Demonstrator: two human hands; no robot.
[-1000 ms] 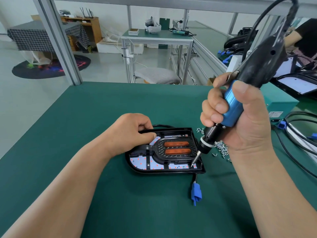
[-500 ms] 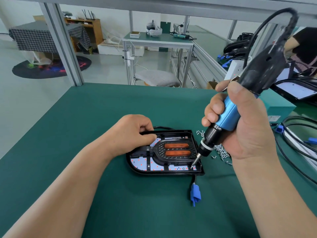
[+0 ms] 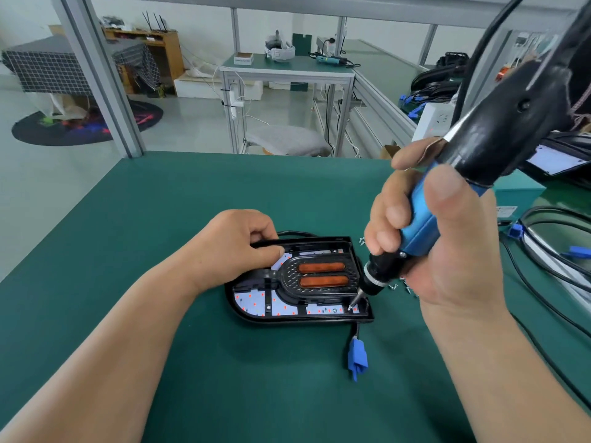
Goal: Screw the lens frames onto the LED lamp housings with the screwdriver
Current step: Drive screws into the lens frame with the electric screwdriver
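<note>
1. The surface (image 3: 192,362) is a flat bench under a smooth, dark green mat.
2. The housing (image 3: 297,318) lies flat near the middle of the surface. It is a shallow black plastic tray, straight on its right side and rounded at its near left corner. Inside it a white board (image 3: 252,300) is dotted with small red points.
3. The frame (image 3: 319,256) sits inside the housing. It is a black plastic piece with a rounded left end and a dimpled texture, and it carries two long orange ovals, one beyond the other.
4. The left hand (image 3: 236,247) rests on the far left part of the housing. Its fingers are curled, and its thumb lies along the far rim and holds the tray down.
5. The right hand (image 3: 447,251) is wrapped tightly round the screwdriver (image 3: 419,219), fingers curled over the glossy blue barrel and thumb across its near side.
6. The screwdriver tilts up to the right, where its thick black body ends in a black cord. Below the barrel are a black collar with a silver ring and a thin metal bit. The bit tip touches the housing's near right corner, just right of the frame.
7. Small silver screws (image 3: 392,286) lie loose on the surface just right of the housing, partly hidden by the right hand.
8. A black lead leaves the housing's near edge and ends in a blue plug (image 3: 357,358), which lies on the mat.
9. Black cables (image 3: 543,266) loop at the right.
</note>
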